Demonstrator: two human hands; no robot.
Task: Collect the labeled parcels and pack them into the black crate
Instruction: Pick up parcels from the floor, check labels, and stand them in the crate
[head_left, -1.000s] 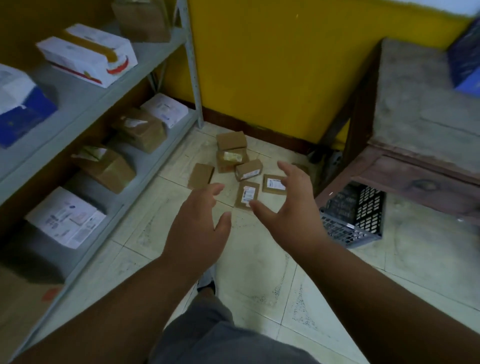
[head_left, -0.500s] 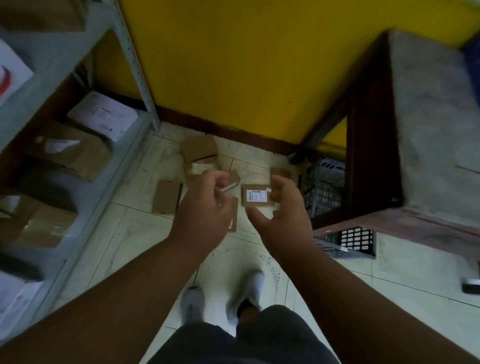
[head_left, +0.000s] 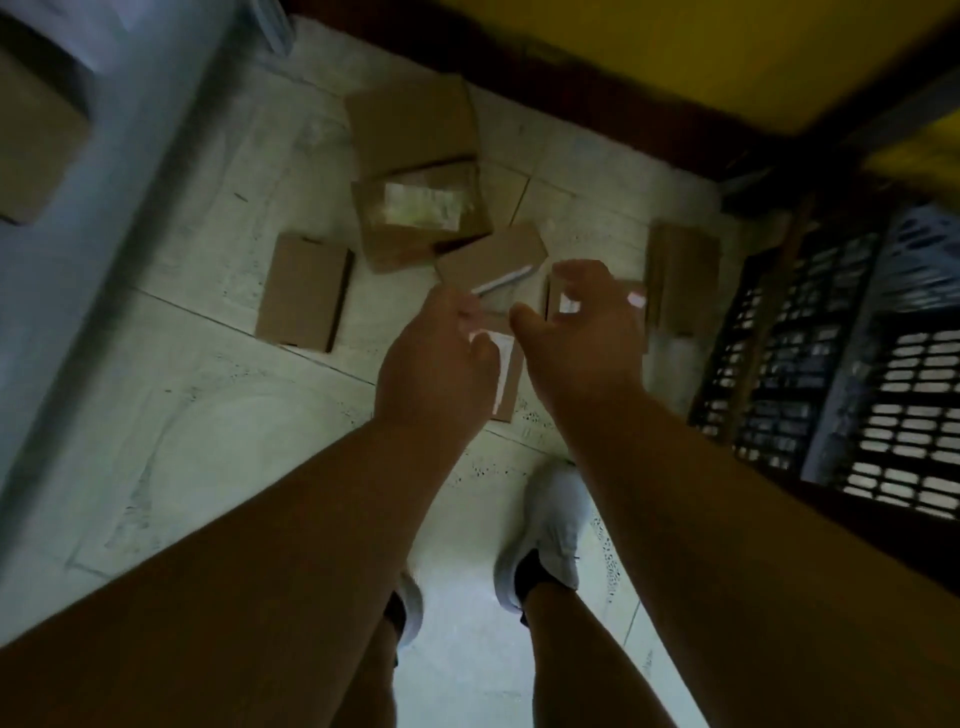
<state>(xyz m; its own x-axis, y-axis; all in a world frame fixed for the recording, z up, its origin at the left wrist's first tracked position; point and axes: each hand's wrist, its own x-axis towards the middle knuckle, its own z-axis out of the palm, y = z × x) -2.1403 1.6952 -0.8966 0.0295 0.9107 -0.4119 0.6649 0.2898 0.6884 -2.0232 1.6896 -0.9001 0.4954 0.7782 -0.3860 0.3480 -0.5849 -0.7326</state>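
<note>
Several brown cardboard parcels lie on the tiled floor. A large parcel (head_left: 421, 210) shows a white label, and a plain one (head_left: 304, 291) lies to its left. My left hand (head_left: 436, 364) hovers with fingers apart over a small labeled parcel (head_left: 508, 374). My right hand (head_left: 582, 332) curves, fingers spread, over another labeled parcel (head_left: 567, 302); I cannot tell if it touches it. A tilted parcel (head_left: 493, 257) sits just beyond both hands. The black crate (head_left: 810, 364) stands on the right, partly under dark wooden furniture.
A grey metal shelf (head_left: 119, 156) runs along the left with a box on it. Another brown parcel (head_left: 685, 275) lies next to the crate. The yellow wall (head_left: 675, 52) and dark skirting close the far side. My white shoes (head_left: 550, 530) stand just below the hands.
The view has dropped closer to the floor. Both hands have reached further down onto the two small labeled parcels, and the crate now looms larger on the right.
</note>
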